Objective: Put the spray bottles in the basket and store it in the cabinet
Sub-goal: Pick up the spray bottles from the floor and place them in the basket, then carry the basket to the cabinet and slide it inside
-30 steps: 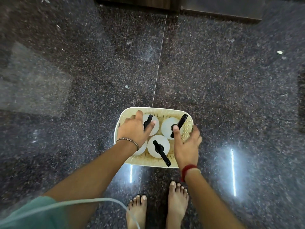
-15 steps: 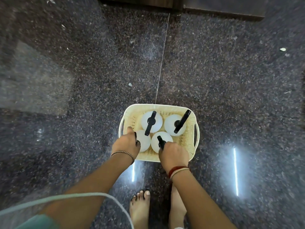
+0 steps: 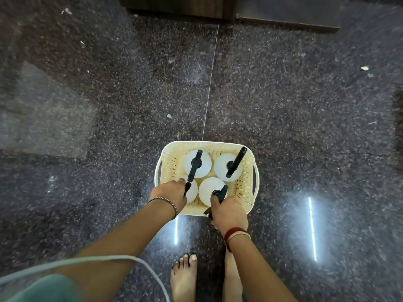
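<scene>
A cream perforated basket [image 3: 247, 192] stands on the dark granite floor in front of my feet. Several white spray bottles with black trigger heads stand upright inside it: two at the back [image 3: 204, 162] [image 3: 222, 168] and two at the front. My left hand [image 3: 170, 192] is closed over the front left bottle [image 3: 193, 192], whose black nozzle pokes out at my fingertips. My right hand [image 3: 229, 212] is closed on the black head of the front right bottle [image 3: 209, 188], over the basket's near rim. The cabinet's dark wooden base [image 3: 174, 5] runs along the top edge.
My bare feet [image 3: 184, 277] stand just behind the basket. A pale cable [image 3: 141, 261] curves across my left forearm. Small scraps of litter [image 3: 169, 115] lie on the floor, and bright light strips [image 3: 312, 227] reflect off it.
Both hands have drawn back from the basket's middle and right side to its near edge and closed on the two front bottles' heads. The basket has stayed on the floor.
</scene>
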